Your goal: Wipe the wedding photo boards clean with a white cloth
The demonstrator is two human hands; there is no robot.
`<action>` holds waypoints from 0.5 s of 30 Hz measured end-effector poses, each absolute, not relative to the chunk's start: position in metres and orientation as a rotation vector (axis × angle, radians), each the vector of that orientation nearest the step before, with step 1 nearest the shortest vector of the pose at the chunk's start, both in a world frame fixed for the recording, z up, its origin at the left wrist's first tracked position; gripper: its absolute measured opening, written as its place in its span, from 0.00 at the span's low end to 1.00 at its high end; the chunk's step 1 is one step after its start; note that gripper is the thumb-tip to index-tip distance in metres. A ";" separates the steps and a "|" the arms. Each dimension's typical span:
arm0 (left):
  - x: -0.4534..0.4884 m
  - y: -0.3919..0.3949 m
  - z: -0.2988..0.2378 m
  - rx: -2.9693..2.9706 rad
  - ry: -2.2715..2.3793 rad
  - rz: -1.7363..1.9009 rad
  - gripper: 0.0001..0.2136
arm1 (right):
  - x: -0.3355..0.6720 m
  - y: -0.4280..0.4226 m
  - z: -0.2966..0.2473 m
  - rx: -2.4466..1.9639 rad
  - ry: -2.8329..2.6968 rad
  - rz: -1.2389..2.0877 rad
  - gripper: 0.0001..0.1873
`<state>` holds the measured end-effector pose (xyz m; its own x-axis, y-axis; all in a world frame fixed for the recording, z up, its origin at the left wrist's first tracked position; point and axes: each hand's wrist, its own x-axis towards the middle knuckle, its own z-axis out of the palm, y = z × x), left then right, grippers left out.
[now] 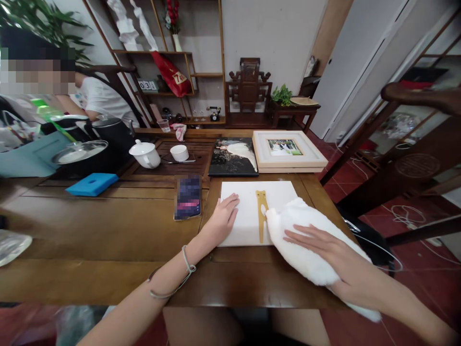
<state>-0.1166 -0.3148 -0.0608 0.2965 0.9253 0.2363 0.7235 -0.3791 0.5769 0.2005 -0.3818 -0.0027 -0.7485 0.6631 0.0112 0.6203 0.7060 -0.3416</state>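
A white flat panel (243, 226) lies near the table's front edge, with a gold-coloured strip (261, 230), shaped like a stand leg, down its middle. My left hand (222, 218) rests flat on the panel's left side, fingers stretched out. On the right, a fluffy white towel (293, 216) covers part of the panel and hangs over the table edge. My right hand (324, 247) lies on top of the towel with its fingers extended; the thumb is hidden. A small white spot touches the strip by the towel's tip.
Behind the panel lie a dark photo panel (230, 158) and a white picture frame (290, 151). A phone (188, 198), a lidded tea bowl (145, 154), a white cup (179, 153) and a blue block (92, 184) are leftward. A person (104, 98) sits at far left; a wooden chair (406, 144) stands right.
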 end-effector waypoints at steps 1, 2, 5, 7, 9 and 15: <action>-0.117 -0.315 -0.061 2.211 1.481 0.774 0.17 | 0.205 -0.381 -0.001 -1.082 -2.760 0.531 0.49; -0.117 -0.315 -0.060 2.211 1.479 0.777 0.17 | 0.209 -0.375 -0.001 -1.128 -2.730 0.570 0.46; -0.117 -0.315 -0.061 2.213 1.477 0.797 0.17 | 0.211 -0.335 -0.004 -1.283 -2.603 0.594 0.40; -0.118 -0.315 -0.062 2.217 1.475 0.808 0.17 | 0.205 -0.300 -0.009 -1.334 -2.529 0.549 0.38; -0.118 -0.315 -0.064 2.221 1.470 0.824 0.16 | 0.195 -0.268 -0.013 -1.333 -2.487 0.509 0.36; -0.117 -0.314 -0.065 2.212 1.471 0.847 0.16 | 0.172 -0.255 -0.024 -1.207 -2.606 0.273 0.46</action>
